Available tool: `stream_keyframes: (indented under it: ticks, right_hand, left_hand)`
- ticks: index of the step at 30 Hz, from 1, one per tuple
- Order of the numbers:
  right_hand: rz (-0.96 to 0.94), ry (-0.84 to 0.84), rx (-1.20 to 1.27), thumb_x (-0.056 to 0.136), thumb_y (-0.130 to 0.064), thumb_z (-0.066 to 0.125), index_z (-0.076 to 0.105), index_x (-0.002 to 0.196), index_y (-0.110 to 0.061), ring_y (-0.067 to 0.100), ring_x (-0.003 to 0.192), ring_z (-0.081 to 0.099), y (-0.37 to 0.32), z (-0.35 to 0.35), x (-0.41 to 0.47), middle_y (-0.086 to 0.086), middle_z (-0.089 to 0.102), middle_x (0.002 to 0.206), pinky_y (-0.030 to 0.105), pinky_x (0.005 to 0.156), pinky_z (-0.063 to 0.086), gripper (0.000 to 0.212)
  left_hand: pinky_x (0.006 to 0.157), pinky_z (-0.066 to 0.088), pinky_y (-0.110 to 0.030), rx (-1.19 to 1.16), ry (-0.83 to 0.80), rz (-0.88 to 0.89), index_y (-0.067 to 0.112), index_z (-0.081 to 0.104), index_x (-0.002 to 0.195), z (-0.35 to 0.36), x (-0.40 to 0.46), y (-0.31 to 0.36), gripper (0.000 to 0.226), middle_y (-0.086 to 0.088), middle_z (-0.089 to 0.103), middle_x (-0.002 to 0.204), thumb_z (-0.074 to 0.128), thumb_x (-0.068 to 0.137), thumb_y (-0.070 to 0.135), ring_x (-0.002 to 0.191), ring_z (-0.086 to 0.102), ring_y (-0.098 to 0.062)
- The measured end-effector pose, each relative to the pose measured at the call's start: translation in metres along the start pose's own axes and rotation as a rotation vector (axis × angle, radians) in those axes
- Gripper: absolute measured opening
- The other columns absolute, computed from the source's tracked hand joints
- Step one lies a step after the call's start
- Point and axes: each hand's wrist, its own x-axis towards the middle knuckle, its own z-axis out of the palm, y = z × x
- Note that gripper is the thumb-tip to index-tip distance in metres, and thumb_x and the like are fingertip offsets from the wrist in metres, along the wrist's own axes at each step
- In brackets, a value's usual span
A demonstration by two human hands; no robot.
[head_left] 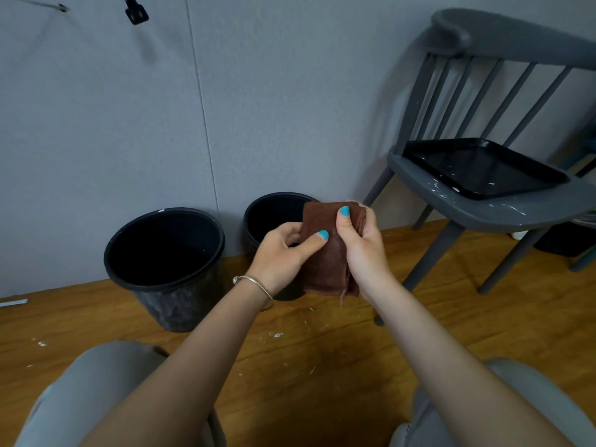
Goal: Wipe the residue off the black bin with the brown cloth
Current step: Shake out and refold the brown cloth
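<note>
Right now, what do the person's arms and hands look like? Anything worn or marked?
Both forearms are bare, no sleeves in view. The left hand has a thin silver bangle at the wrist, with a small bead at one end. The right hand wears nothing at the wrist. The thumbnails that show on both hands are painted turquoise. No gloves, rings or watch visible.
</note>
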Motion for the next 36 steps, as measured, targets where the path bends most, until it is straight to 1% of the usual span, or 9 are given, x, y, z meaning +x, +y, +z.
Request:
stream_keyframes:
  ticks: [5, 9, 11, 13, 16, 19, 23, 30, 36]
  right_hand:
    - [-0.147, -0.102, -0.069, 0.099, -0.026, 0.053, 0.030, 0.138, -0.048, -0.007, 0.123, 0.044, 0.000, 0.004, -0.004, -0.015, 0.039, 0.140, 0.007, 0.087, 0.044, 0.051]
    - [-0.030, -0.099, -0.017, 0.088, -0.042, 0.062, 0.048, 0.129, -0.040, 0.014, 0.115, 0.059, 0.001, 0.002, -0.005, -0.002, 0.057, 0.129, 0.035, 0.095, 0.053, 0.043]
    - [0.034, -0.115, 0.030, 0.078, -0.046, 0.066, 0.058, 0.119, -0.029, 0.018, 0.108, 0.064, 0.001, -0.001, -0.004, 0.000, 0.065, 0.116, 0.039, 0.091, 0.056, 0.045]
    - [0.015, -0.136, 0.002, 0.077, -0.042, 0.068, 0.062, 0.113, -0.024, 0.018, 0.106, 0.065, 0.001, -0.006, -0.004, 0.001, 0.068, 0.110, 0.037, 0.087, 0.057, 0.041]
    - [-0.103, -0.150, -0.085, 0.084, -0.026, 0.071, 0.064, 0.106, -0.022, 0.015, 0.100, 0.066, 0.005, -0.013, -0.006, -0.001, 0.069, 0.102, 0.029, 0.081, 0.057, 0.023]
    - [-0.207, -0.175, -0.235, 0.085, -0.018, 0.074, 0.063, 0.107, -0.019, 0.009, 0.097, 0.065, 0.012, -0.019, -0.009, -0.004, 0.067, 0.100, 0.021, 0.078, 0.054, 0.024]
    - [-0.207, -0.173, -0.293, 0.083, -0.021, 0.076, 0.062, 0.106, -0.022, 0.006, 0.096, 0.063, 0.019, -0.023, -0.011, -0.006, 0.066, 0.101, 0.019, 0.076, 0.055, 0.027]
    - [-0.260, -0.204, -0.459, 0.078, -0.029, 0.078, 0.063, 0.107, -0.023, 0.006, 0.098, 0.058, 0.037, -0.023, -0.011, -0.003, 0.059, 0.106, 0.016, 0.077, 0.052, 0.033]
    - [-0.257, -0.295, -0.611, 0.073, -0.036, 0.082, 0.059, 0.101, -0.037, 0.006, 0.096, 0.055, 0.055, -0.008, -0.013, -0.010, 0.053, 0.103, 0.011, 0.074, 0.047, 0.036]
  left_hand:
    - [0.073, 0.055, -0.019, -0.020, 0.143, -0.049, 0.011, 0.062, 0.110, 0.002, 0.005, -0.003, 0.030, -0.001, 0.070, 0.101, 0.068, 0.086, 0.027, 0.092, 0.067, -0.012]
    - [0.069, 0.055, -0.020, -0.043, 0.027, -0.012, 0.013, 0.063, 0.109, 0.002, 0.005, -0.006, 0.026, -0.002, 0.070, 0.105, 0.069, 0.085, 0.022, 0.096, 0.067, -0.015]
    - [0.069, 0.056, -0.024, -0.082, -0.069, -0.036, 0.015, 0.063, 0.112, 0.000, 0.004, -0.006, 0.027, -0.002, 0.070, 0.106, 0.067, 0.086, 0.022, 0.097, 0.068, -0.016]
    - [0.085, 0.056, -0.032, -0.071, -0.135, -0.043, 0.015, 0.062, 0.118, -0.005, 0.005, -0.008, 0.031, -0.001, 0.069, 0.112, 0.065, 0.087, 0.021, 0.105, 0.065, -0.016]
    - [0.106, 0.042, -0.037, 0.079, -0.275, -0.035, 0.020, 0.065, 0.119, -0.021, 0.008, -0.013, 0.034, 0.004, 0.056, 0.128, 0.066, 0.085, 0.024, 0.121, 0.052, -0.014]
    - [0.116, 0.025, -0.041, 0.261, -0.384, -0.156, 0.029, 0.056, 0.129, -0.039, 0.011, -0.022, 0.052, 0.008, 0.027, 0.150, 0.064, 0.078, 0.024, 0.139, 0.026, -0.016]
    - [0.116, 0.012, -0.047, 1.010, -0.278, -0.168, 0.028, 0.042, 0.140, -0.073, 0.020, -0.057, 0.051, 0.002, 0.000, 0.158, 0.057, 0.092, 0.024, 0.144, -0.005, -0.029]
    - [0.107, 0.034, -0.039, 1.119, 0.198, -0.151, 0.023, 0.039, 0.143, -0.157, 0.032, -0.125, 0.063, -0.004, 0.044, 0.142, 0.065, 0.086, 0.029, 0.128, 0.041, -0.025]
    - [0.099, 0.045, -0.039, 0.904, 0.318, -0.191, 0.030, 0.047, 0.136, -0.178, 0.036, -0.165, 0.053, 0.004, 0.060, 0.124, 0.066, 0.087, 0.034, 0.115, 0.055, -0.018]
